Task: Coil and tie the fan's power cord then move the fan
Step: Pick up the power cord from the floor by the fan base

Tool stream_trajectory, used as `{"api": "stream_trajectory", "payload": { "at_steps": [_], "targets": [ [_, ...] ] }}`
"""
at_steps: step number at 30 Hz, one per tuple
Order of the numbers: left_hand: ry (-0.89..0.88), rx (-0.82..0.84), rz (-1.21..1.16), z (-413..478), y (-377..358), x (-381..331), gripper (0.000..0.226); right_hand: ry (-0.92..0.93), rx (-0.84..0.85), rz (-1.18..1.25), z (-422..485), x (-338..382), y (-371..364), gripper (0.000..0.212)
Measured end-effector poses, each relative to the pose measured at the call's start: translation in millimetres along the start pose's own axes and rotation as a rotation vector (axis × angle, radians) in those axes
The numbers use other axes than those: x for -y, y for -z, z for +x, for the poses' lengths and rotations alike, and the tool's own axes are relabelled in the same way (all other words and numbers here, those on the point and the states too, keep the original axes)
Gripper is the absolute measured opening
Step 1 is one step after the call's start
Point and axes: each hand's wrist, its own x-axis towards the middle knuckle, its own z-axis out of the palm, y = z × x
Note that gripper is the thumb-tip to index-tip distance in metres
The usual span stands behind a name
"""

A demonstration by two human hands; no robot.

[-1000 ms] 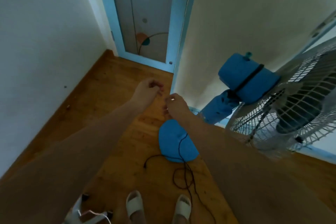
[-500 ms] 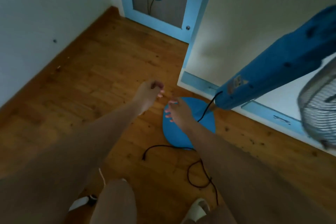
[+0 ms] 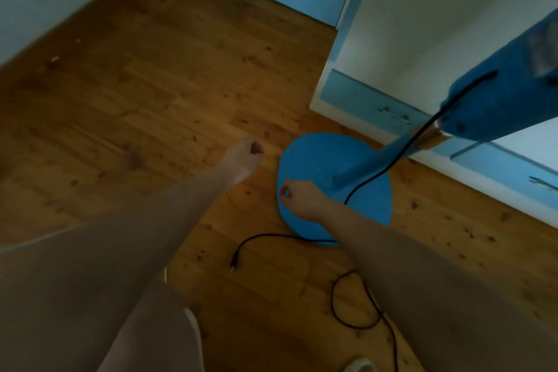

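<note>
My left hand [image 3: 244,154] hangs above the wooden floor [image 3: 136,93] with its fingers curled in; whether it holds anything I cannot tell. My right hand [image 3: 299,198] is over the left edge of the fan's round blue base [image 3: 317,160], fingertips drawn together, grip unclear. The black cord [image 3: 271,235] runs down the pole [image 3: 362,164], crosses the base and lies loose on the floor

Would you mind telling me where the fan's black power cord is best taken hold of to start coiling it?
Probably the power cord's free end, which lies loose on the wooden floor near the blue base. Come down from above and pinch across it: that end lies flat and unobstructed, while farther along it passes under the right arm.
</note>
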Motion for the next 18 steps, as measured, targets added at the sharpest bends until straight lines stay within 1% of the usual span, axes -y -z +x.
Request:
{"api": "stream_trajectory", "payload": {
  "at_steps": [2,5,7,9,13,16,18],
  "targets": [
    [-0.03,-0.015,0.072,22.4,-20.2,19.6,0.014,0.0,0.011,-0.052,22.3,-19.7,-28.6,0.025],
    [-0.021,-0.02,0.037,56.6,-37.9,41.3,0.01,-0.006,-0.004,-0.073,51.3,-46.5,-65.6,0.024],
    [-0.024,0.002,0.021,75.5,-46.7,54.1,0.007,0.004,0.02,-0.107,64.4,-59.4,-86.1,0.023],
    [-0.065,-0.003,0.049,95.2,-63.0,70.1,0.006,0.031,0.057,-0.138,79.0,-70.5,-112.3,0.025],
    [-0.126,-0.009,0.16,116.3,-78.0,85.8,0.016,0.1,0.097,-0.209,96.9,-81.0,-152.7,0.026],
    [-0.136,-0.056,0.127,129.9,-77.6,86.9,0.014,0.118,0.142,-0.328,102.9,-90.8,-173.5,0.025],
    [-0.132,-0.082,0.079,137.4,-80.2,87.9,0.012,0.122,0.135,-0.4,104.8,-97.3,-183.8,0.024]
  ]
}}
